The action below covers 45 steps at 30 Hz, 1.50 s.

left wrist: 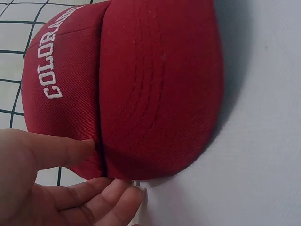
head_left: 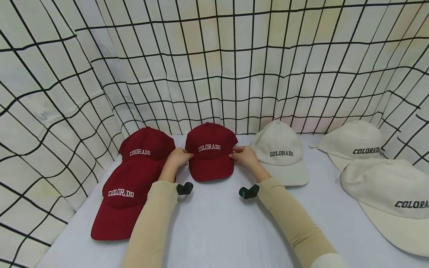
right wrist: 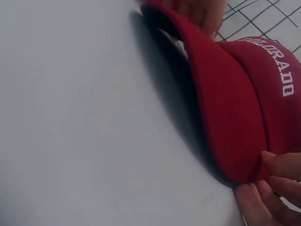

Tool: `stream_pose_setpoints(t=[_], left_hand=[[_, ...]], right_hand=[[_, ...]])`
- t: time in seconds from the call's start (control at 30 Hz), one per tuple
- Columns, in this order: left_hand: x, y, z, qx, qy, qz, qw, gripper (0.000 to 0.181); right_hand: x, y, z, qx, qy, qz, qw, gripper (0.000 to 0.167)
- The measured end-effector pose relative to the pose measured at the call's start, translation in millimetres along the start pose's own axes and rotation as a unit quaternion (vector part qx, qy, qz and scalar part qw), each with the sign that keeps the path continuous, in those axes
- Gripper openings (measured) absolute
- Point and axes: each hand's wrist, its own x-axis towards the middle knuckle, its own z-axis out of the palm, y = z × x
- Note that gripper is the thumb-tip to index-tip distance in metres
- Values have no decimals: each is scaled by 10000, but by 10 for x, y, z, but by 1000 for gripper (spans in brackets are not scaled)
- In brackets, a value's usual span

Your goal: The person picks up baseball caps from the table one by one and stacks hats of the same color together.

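A red cap (head_left: 210, 150) with white COLORADO lettering sits near the back of the white surface, its brim toward the camera. My left hand (head_left: 179, 158) pinches its left edge where crown and brim meet; in the left wrist view the thumb of that hand (left wrist: 61, 181) lies on top and the fingers are underneath. On the opposite edge my right hand (head_left: 246, 157) pinches the same cap, and the right wrist view shows thumb and fingers of this hand (right wrist: 273, 193) at the brim's corner (right wrist: 235, 127).
Two more red caps, one at the back (head_left: 147, 143) and one nearer (head_left: 122, 208), overlap on the left. A cream cap (head_left: 278, 141) stands just right of my right hand. Two others (head_left: 358, 137), (head_left: 385, 186) lie far right. Black netting (head_left: 234, 74) surrounds the white surface (head_left: 214, 230).
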Motion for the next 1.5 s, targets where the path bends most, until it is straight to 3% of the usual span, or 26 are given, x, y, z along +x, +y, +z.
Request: stream_pose_setpoints(t=[0.17,0.37,0.97,1.3,1.5], left_hand=[[-28,33,-9,-181,125,61,9997,48],[-57,58,-12,-393,191,154,9989,54],[-175,166,-46,-647,239,238,9973,57],[-294,216,38,-637,582,575,9946,59],[-378,198,58,-726,623,792,9923,57]], right_hand=[[-8,-9,-2,605,-27,121,9981,47],[-38,-25,-7,957,36,242,9951,46],[-183,-76,-114,1298,173,96,9913,46],[-327,-68,-202,1470,73,-28,9891,50],[-418,-22,-237,1614,-74,-212,9866,50]])
